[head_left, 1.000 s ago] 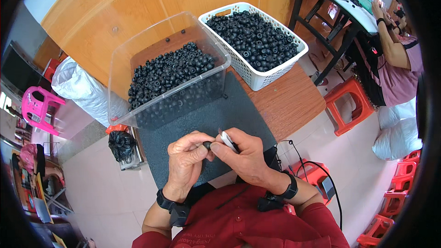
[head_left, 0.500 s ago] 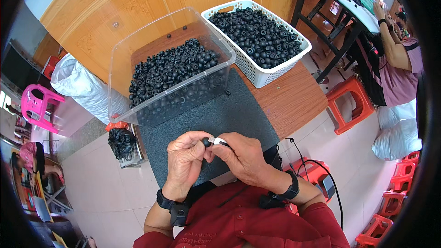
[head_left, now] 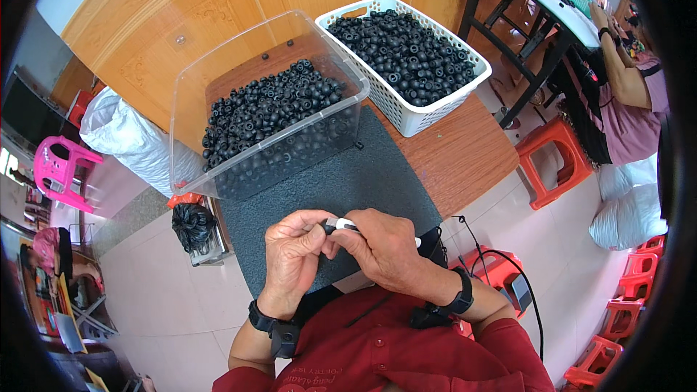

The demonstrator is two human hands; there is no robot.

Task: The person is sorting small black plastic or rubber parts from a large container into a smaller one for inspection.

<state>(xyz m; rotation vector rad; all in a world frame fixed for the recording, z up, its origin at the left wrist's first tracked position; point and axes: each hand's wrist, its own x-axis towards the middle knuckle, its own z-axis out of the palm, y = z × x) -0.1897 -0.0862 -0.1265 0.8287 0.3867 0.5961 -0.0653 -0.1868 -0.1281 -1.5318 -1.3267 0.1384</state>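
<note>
Above the near part of a dark textured mat (head_left: pixel 348 167), my two hands meet at the fingertips. My left hand (head_left: pixel 294 250) pinches a small black round piece (head_left: pixel 327 227), mostly hidden by the fingers. Closed round a white and black hand tool (head_left: pixel 348 224), my right hand (head_left: pixel 388 247) presses its grey tip against that piece. The tool's white far end shows beyond the right hand's edge. Beyond the hands, a clear plastic bin (head_left: pixel 268 152) and a white perforated basket (head_left: pixel 406 122) hold many similar black pieces.
Bin, basket and mat stand on a brown wooden table (head_left: pixel 465 149) against a wood panel. A dark bag (head_left: pixel 193 225) hangs left of the table. An orange stool (head_left: pixel 555 163) stands at right, with a co-worker (head_left: pixel 632 101) beyond. A black cable (head_left: pixel 523 276) loops near my right arm.
The black piece has turned or tipped in my left fingers, and the tool's grey tip now shows against it. The tool's white rear end has come into sight beside my right hand.
</note>
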